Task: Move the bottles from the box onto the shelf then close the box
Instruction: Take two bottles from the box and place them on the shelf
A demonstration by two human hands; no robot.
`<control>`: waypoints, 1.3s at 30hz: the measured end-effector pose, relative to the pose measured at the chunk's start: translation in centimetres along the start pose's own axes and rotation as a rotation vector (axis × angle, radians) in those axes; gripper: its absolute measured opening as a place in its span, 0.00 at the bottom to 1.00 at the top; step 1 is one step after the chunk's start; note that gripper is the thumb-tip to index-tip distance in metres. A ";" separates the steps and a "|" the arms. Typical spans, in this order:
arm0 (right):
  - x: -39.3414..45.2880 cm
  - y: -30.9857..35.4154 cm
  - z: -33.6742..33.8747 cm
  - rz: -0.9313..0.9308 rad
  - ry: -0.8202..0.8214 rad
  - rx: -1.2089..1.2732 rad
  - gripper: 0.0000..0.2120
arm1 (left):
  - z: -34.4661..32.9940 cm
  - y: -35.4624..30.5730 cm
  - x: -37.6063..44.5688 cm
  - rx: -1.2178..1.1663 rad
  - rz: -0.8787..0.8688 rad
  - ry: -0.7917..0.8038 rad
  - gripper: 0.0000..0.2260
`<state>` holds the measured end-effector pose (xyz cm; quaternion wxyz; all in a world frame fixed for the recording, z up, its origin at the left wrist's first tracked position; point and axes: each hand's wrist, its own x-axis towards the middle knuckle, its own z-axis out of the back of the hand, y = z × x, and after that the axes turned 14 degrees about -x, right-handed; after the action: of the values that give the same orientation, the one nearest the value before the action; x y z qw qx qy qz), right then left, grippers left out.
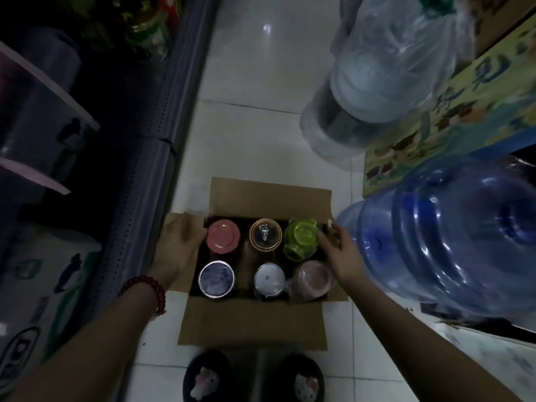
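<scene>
Brown cardboard box (255, 323) sits open on the white tiled floor (261, 117), all four flaps folded out. Six bottles stand upright inside, two rows of three, seen from the top.

Far row, left to right: pink-lidded bottle (223, 237), clear bottle with a copper-coloured rim (265, 235), translucent lime-green bottle (301, 239). Near row, left to right: silver-rimmed bottle with a dark grey lid (216, 279), white-lidded bottle (269, 279), pale pink bottle in clear wrap (313, 278).

Left hand (178, 248) lies flat on the box's left flap, fingers straight and relaxed, fingertips beside the pink lid; a red bead bracelet (148, 291) is on that wrist. Right hand (340, 250) is at the box's right edge, fingers loosely bent against the side of the lime-green bottle; can't tell whether it is actually gripping.

Left of the box: dark metal shelf unit (162, 140). Right of the box: blue water jug (452, 242); beyond it, a second jug wrapped in clear plastic (377, 82). Near side of the box: two black slippers (252, 378).
</scene>
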<state>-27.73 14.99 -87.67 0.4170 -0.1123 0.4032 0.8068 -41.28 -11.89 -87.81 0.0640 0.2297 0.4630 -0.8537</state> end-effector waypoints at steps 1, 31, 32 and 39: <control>0.6 -0.6 -0.3 -0.027 -0.018 0.058 0.26 | -0.3 0.4 0.2 -0.044 0.009 0.006 0.24; 3.1 -8.5 -1.7 -0.140 0.073 0.187 0.33 | -0.7 6.3 1.6 0.037 0.198 -0.290 0.30; 2.8 -8.6 -1.6 -0.141 0.057 0.180 0.29 | 0.1 6.0 1.6 0.053 0.198 -0.347 0.30; -0.9 -6.7 -0.3 -0.069 -0.150 -0.022 0.22 | 2.2 2.3 0.8 0.146 0.124 -0.227 0.19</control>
<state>-22.12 16.41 -91.11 0.4725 -0.0699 0.3580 0.8023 -42.00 -14.88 -88.94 0.1516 0.1638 0.3746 -0.8999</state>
